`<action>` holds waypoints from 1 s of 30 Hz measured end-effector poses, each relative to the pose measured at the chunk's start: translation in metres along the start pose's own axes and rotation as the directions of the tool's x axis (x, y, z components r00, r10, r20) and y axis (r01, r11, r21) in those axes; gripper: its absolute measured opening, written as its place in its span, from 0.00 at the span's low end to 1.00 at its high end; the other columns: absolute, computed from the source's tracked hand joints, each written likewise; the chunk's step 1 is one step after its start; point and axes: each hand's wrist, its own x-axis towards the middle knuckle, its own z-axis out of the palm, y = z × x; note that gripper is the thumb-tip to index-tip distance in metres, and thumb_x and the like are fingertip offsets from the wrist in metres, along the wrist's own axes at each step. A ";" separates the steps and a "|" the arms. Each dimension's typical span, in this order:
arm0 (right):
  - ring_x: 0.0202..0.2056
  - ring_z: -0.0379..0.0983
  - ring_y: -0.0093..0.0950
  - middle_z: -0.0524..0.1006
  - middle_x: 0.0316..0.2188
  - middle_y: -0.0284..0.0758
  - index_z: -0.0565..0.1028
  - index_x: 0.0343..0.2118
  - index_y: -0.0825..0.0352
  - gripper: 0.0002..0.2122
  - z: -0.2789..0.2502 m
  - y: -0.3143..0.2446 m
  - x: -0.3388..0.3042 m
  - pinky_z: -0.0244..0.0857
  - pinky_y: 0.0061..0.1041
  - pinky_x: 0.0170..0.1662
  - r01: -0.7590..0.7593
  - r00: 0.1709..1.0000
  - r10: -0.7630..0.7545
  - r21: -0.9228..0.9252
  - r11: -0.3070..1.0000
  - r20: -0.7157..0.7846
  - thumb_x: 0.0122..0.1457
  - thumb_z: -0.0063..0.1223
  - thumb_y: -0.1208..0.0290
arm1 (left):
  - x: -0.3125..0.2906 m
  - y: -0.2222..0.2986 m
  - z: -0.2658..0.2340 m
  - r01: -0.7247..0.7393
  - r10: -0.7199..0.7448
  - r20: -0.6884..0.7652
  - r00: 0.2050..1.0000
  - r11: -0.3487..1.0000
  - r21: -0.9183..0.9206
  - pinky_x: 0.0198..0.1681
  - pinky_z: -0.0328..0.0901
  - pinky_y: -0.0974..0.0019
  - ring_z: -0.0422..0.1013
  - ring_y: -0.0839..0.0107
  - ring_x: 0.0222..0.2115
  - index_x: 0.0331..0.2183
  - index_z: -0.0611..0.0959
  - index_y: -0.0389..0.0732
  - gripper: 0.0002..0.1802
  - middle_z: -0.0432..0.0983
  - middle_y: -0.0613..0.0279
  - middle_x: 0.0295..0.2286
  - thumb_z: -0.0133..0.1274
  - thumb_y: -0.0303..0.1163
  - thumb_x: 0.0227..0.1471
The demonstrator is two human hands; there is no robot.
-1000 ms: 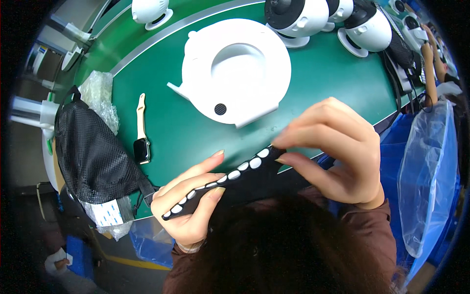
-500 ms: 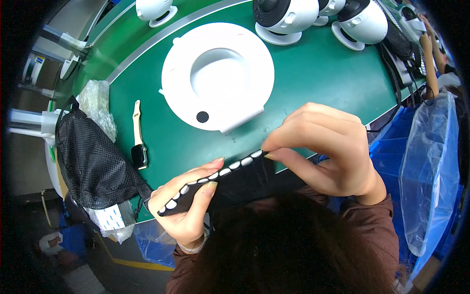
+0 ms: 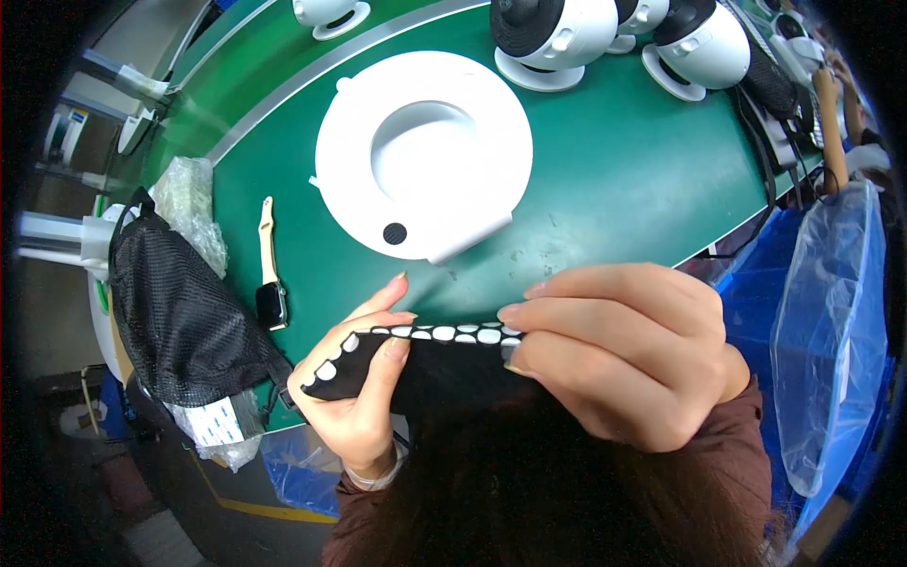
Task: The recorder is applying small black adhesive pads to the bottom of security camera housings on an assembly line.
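Note:
A dark sheet (image 3: 453,364) with white round dots along its upper edge is held close to me over the near side of the table. Its left end lies between the thumb and fingers of my left hand (image 3: 354,378), with the index finger lifted a little off it. My right hand (image 3: 628,350) pinches the other end between thumb and fingertips. My head hides the sheet's lower part. Just beyond it on the table lies a round white device part (image 3: 340,175) with a deep central recess and one black round pad.
To the left are a watch (image 3: 270,304) with a cream strap, a black mesh pouch (image 3: 184,302) and clear plastic wrap (image 3: 189,194). Several white round-bodied devices (image 3: 713,47) stand at the back. A plastic-lined blue bin (image 3: 822,331) is at right, and a co-worker's arm (image 3: 833,142) shows beyond.
My right hand has come down and nearer, its fingers folding over the sheet's end. The dotted edge has levelled from a slant. My left index finger has lifted.

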 end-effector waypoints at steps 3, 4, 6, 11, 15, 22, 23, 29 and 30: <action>0.29 0.71 0.32 0.75 0.29 0.36 0.72 0.20 0.65 0.05 -0.002 0.001 0.006 0.65 0.25 0.31 -0.162 0.984 0.172 0.165 0.973 -0.049 0.38 0.56 0.77 | 0.001 -0.006 -0.002 0.051 -0.044 -0.130 0.991 0.997 0.054 0.43 0.58 0.66 0.69 0.62 0.36 0.26 0.76 0.25 0.09 0.70 0.38 0.34 0.51 0.17 0.34; 0.29 0.71 0.31 0.74 0.29 0.36 0.72 0.20 0.65 0.05 -0.004 0.001 0.009 0.65 0.25 0.32 -0.194 0.976 0.209 0.178 0.965 -0.069 0.38 0.56 0.77 | 0.002 -0.007 -0.004 0.019 -0.009 -0.123 0.992 0.997 0.074 0.42 0.59 0.67 0.69 0.63 0.35 0.26 0.76 0.26 0.09 0.70 0.37 0.34 0.52 0.17 0.34; 0.30 0.70 0.29 0.74 0.29 0.39 0.71 0.20 0.68 0.04 -0.007 0.008 0.013 0.62 0.23 0.33 -0.280 0.947 0.304 0.194 0.940 -0.103 0.40 0.54 0.79 | 0.004 -0.010 -0.003 -0.107 0.116 -0.066 0.991 0.986 0.124 0.37 0.61 0.71 0.70 0.65 0.33 0.24 0.77 0.27 0.08 0.70 0.37 0.34 0.52 0.18 0.33; 0.30 0.69 0.18 0.74 0.27 0.36 0.72 0.24 0.72 0.04 0.007 0.038 0.020 0.61 0.13 0.30 -0.571 0.755 0.654 0.541 0.617 0.050 0.47 0.52 0.77 | 0.002 0.003 0.002 -0.195 0.173 0.111 0.979 0.955 0.224 0.35 0.63 0.73 0.71 0.65 0.32 0.23 0.80 0.31 0.09 0.67 0.36 0.38 0.53 0.18 0.30; 0.26 0.71 0.18 0.75 0.22 0.33 0.74 0.24 0.71 0.06 0.008 0.037 0.025 0.64 0.15 0.25 -0.569 0.763 0.645 0.515 0.641 0.041 0.46 0.52 0.73 | 0.005 0.007 0.008 -0.151 0.103 0.185 0.977 0.950 0.272 0.37 0.63 0.72 0.70 0.63 0.36 0.24 0.81 0.33 0.11 0.65 0.36 0.41 0.54 0.18 0.29; 0.25 0.69 0.16 0.73 0.22 0.30 0.73 0.24 0.72 0.05 0.007 0.034 0.031 0.61 0.10 0.28 -0.621 0.747 0.658 0.454 0.639 0.096 0.46 0.53 0.75 | 0.005 0.007 0.008 -0.144 0.100 0.176 0.979 0.956 0.256 0.33 0.63 0.75 0.71 0.67 0.33 0.24 0.81 0.33 0.11 0.66 0.37 0.40 0.54 0.17 0.28; 0.25 0.69 0.16 0.73 0.22 0.30 0.73 0.24 0.72 0.05 0.008 0.034 0.031 0.61 0.10 0.28 -0.607 0.760 0.645 0.439 0.662 0.077 0.46 0.53 0.75 | 0.005 0.007 0.008 -0.141 0.098 0.174 0.980 0.956 0.256 0.33 0.63 0.75 0.71 0.67 0.33 0.24 0.81 0.33 0.11 0.66 0.37 0.40 0.54 0.17 0.28; 0.25 0.69 0.16 0.73 0.23 0.31 0.73 0.24 0.72 0.05 0.010 0.032 0.030 0.62 0.11 0.29 -0.582 0.784 0.620 0.388 0.715 0.032 0.46 0.53 0.76 | 0.009 0.006 0.007 -0.214 0.157 0.213 0.964 0.936 0.278 0.29 0.63 0.77 0.72 0.71 0.29 0.23 0.81 0.34 0.11 0.67 0.38 0.39 0.55 0.17 0.28; 0.25 0.69 0.16 0.73 0.23 0.31 0.73 0.24 0.72 0.05 0.011 0.032 0.030 0.62 0.11 0.29 -0.582 0.784 0.619 0.388 0.715 0.035 0.46 0.53 0.76 | 0.008 0.005 0.007 -0.215 0.160 0.210 0.965 0.937 0.275 0.29 0.63 0.77 0.72 0.71 0.28 0.23 0.81 0.34 0.11 0.67 0.38 0.39 0.55 0.17 0.28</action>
